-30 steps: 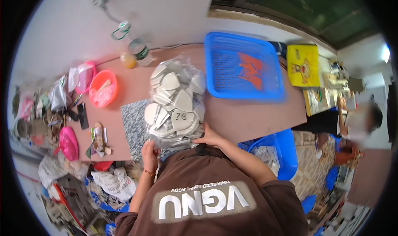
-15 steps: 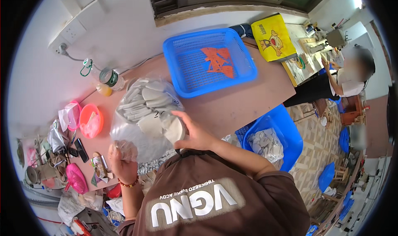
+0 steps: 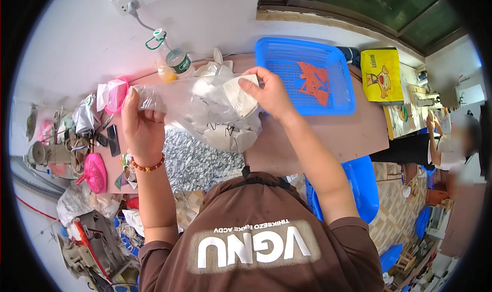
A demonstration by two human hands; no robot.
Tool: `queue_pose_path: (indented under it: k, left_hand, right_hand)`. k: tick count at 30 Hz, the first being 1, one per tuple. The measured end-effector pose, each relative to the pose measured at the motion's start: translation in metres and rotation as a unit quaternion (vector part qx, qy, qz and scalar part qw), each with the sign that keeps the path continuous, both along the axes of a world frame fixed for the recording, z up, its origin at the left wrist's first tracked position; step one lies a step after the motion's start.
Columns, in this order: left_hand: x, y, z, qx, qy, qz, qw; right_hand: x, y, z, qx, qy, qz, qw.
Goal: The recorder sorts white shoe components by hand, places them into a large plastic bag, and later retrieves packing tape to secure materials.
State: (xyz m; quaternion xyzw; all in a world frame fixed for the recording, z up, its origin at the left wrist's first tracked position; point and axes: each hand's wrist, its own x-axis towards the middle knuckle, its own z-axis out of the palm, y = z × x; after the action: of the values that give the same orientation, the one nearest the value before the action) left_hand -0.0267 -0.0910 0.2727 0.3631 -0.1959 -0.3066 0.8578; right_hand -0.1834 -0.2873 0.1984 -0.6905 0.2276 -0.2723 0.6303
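A clear plastic bag (image 3: pixel 179 94) stretches sideways between my two hands above the table. My left hand (image 3: pixel 143 125) is closed on its bunched left end. Pale cut pieces (image 3: pixel 233 138), some with dark marker writing, sag in the right part of the bag. My right hand (image 3: pixel 271 94) pinches a small stack of cream cut pieces (image 3: pixel 240 99) at the bag's right side, thumb on top. Whether it also grips the plastic I cannot tell. Behind the bag, more pale pieces (image 3: pixel 218 58) show in part.
A blue basket (image 3: pixel 266 46) with orange cut pieces (image 3: pixel 313 84) stands at the back right, beside a yellow bag (image 3: pixel 382 76). A bottle (image 3: pixel 177 61) is by the wall. A grey speckled slab (image 3: pixel 200 161) lies under my hands. A blue tub (image 3: pixel 366 182) stands below right; a person works beyond.
Both hands have risen away from me, drawing the bag out sideways and uncovering the speckled slab. My right hand now holds cream pieces at the bag's right side. The whole view has shifted.
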Motion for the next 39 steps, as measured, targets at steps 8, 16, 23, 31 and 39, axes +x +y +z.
queue_pose_path:
  k: [8,16,23,31,39]
  left_hand:
    - [0.013,0.025,-0.021,0.017,-0.004,0.048,0.999]
    - [0.022,0.045,-0.029,-0.020,-0.049,0.108,0.993]
    - [-0.044,0.035,-0.175,0.372,-0.184,0.199,0.888]
    - [-0.069,-0.008,-0.232,0.434,-0.481,0.161,0.744]
    - [-0.033,-0.028,-0.266,0.576,-0.472,0.080,0.663]
  right_hand:
    - [0.039,-0.017,0.023,0.141,0.030,0.067,0.987]
    - [0.059,-0.037,0.081,0.238,-0.085,0.067,0.965]
    - [0.088,-0.077,0.090,0.229,-0.182,-0.046,0.955]
    - [0.102,-0.004,0.212,0.264,-0.304,-0.052,0.914]
    - [0.023,-0.082,0.215,-0.036,-0.391,0.131,0.910]
